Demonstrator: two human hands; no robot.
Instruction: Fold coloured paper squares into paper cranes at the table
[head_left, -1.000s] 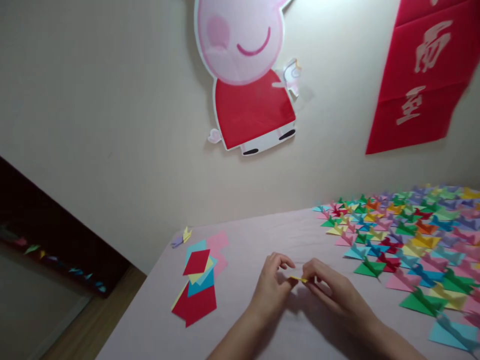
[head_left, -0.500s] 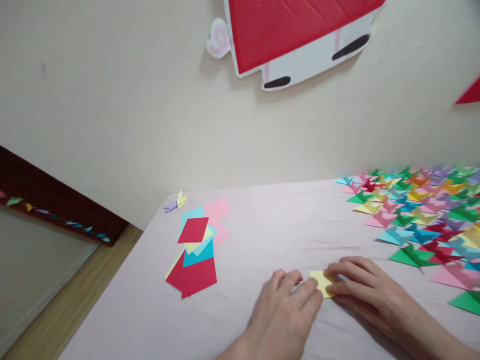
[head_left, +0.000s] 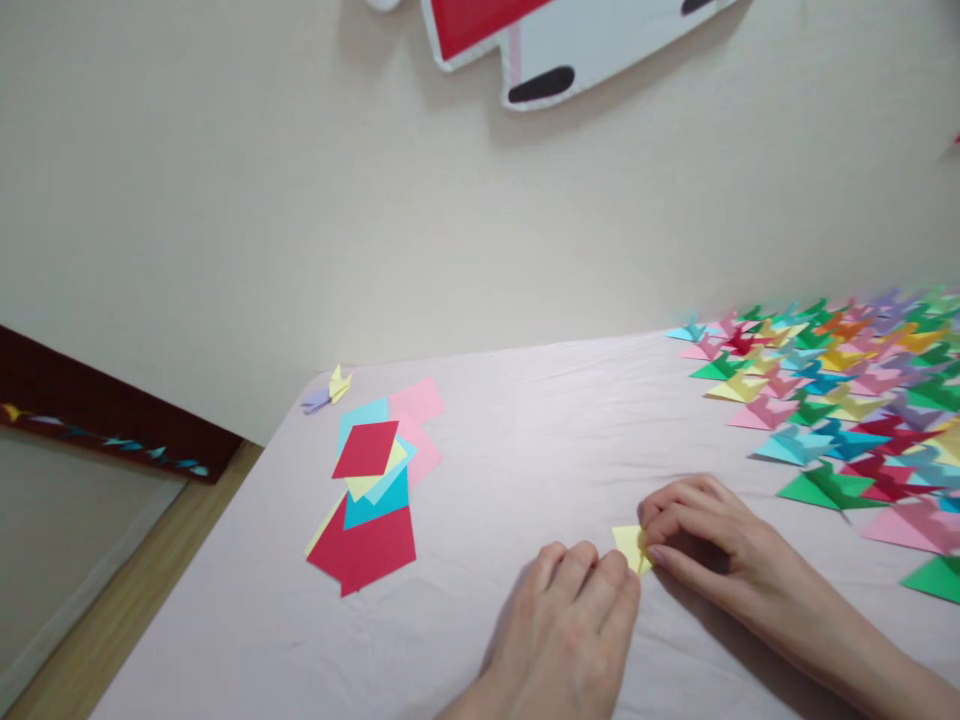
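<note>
A small piece of yellow origami paper (head_left: 627, 543) lies on the cloth between my two hands. My right hand (head_left: 709, 535) pinches its right side between thumb and fingers, with a gap showing behind the pinch. My left hand (head_left: 566, 620) rests palm down, its fingers bent and close together, the tips at the paper's lower left edge. The left thumb is hidden, and so is the part of the paper under the fingers.
Loose coloured paper squares (head_left: 379, 550) lie in an overlapping pile to the left. Two small folded pieces, one yellow (head_left: 340, 384) and one purple (head_left: 316, 400), sit at the far left corner. Rows of folded paper cranes (head_left: 832, 485) stand on the right. Behind the table (head_left: 510, 430) rises a wall (head_left: 480, 230).
My right hand has lifted and curled more around the yellow paper's right side, and less of the paper shows. My left fingers have drawn closer together. The camera view has tilted down slightly.
</note>
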